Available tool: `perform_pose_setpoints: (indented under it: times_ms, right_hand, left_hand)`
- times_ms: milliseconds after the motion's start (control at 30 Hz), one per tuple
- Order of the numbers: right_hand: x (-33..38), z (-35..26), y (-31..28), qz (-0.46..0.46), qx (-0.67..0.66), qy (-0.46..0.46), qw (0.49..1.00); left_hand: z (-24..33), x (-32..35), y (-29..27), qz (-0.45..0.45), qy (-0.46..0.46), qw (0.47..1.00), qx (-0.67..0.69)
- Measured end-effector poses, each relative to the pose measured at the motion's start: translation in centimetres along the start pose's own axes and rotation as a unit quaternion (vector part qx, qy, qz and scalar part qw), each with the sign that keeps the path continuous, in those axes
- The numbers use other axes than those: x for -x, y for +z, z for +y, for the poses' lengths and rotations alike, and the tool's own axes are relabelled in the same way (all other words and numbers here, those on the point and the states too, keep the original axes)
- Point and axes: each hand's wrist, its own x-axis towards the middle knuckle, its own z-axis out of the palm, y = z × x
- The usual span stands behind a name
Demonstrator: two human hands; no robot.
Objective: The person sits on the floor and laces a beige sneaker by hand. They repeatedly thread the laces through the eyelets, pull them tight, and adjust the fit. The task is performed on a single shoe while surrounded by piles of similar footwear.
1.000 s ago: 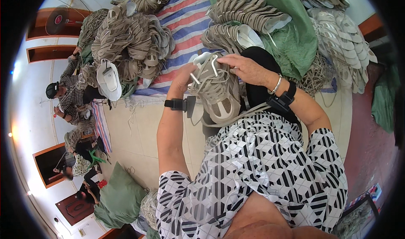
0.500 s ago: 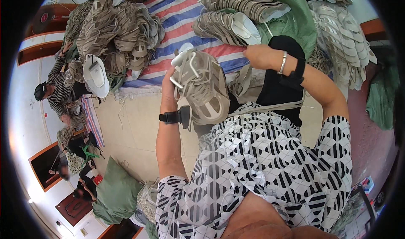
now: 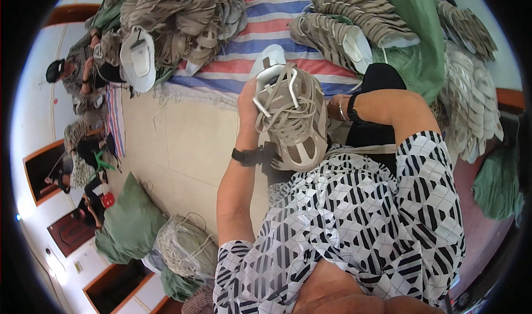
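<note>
A beige and brown shoe upper with laces threaded over its front is held before my lap, toe toward me. My left hand is closed around its left side near the white-lined opening. A stiff white cord loops at the collar, and loose lace hangs over the tongue. My right hand is close against the upper's right side. Its fingers are partly hidden there, and whether they grip anything does not show.
Stacked shoe uppers lie at the far left, with more rows at the far right on a striped sheet and green sacking. A green sack sits on the left floor. Several people work along the left wall.
My right hand has come in from the right to the upper's side. The upper is turned slightly, showing its tongue more. The whole view has shifted.
</note>
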Motion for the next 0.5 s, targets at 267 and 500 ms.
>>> perform_pose_setpoints:
  times_ms: [267,500]
  right_hand:
    - [7.3,5.7,-1.9,0.321,-0.085,0.223,0.917]
    - [20.8,-0.9,-5.0,0.702,-0.105,0.302,0.637]
  left_hand:
    - [-0.9,-1.2,-0.1,0.051,0.138,0.987,-0.058]
    - [-0.5,-1.0,1.7,-0.028,0.162,0.984,-0.063]
